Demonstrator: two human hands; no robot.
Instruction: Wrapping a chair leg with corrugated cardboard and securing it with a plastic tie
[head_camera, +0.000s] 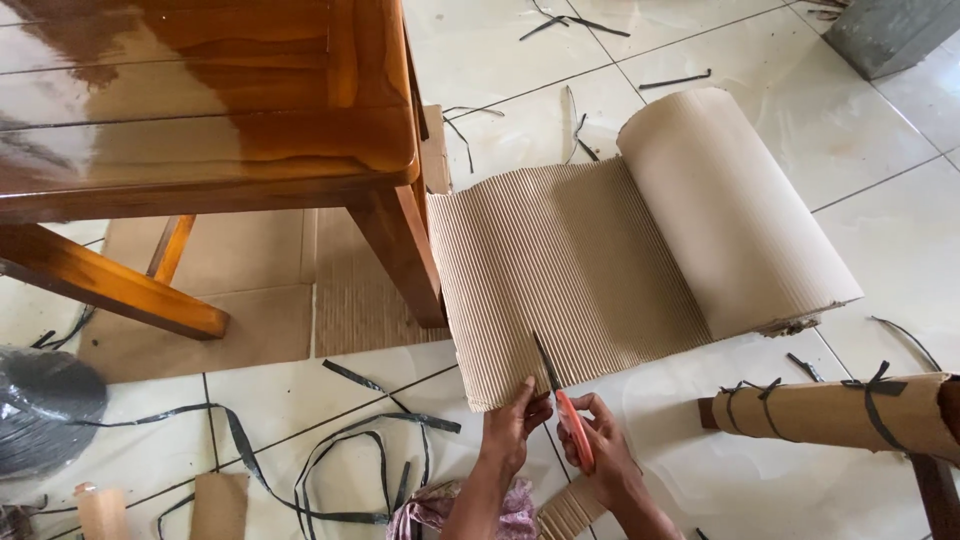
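scissors with orange handles sit clamped in the right hand, blades biting into the near edge of the corrugated cardboard sheet. the left hand pinches that edge just beside the blades, at their 9 o'clock. the sheet lies unrolled on the white tiled floor, its roll at 2 o'clock. a glossy wooden table stands at 10 o'clock, a strapped cardboard bundle at 3 o'clock, black straps at 8 o'clock.

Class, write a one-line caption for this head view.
Right hand scissors into corrugated cardboard; left hand steadies it.
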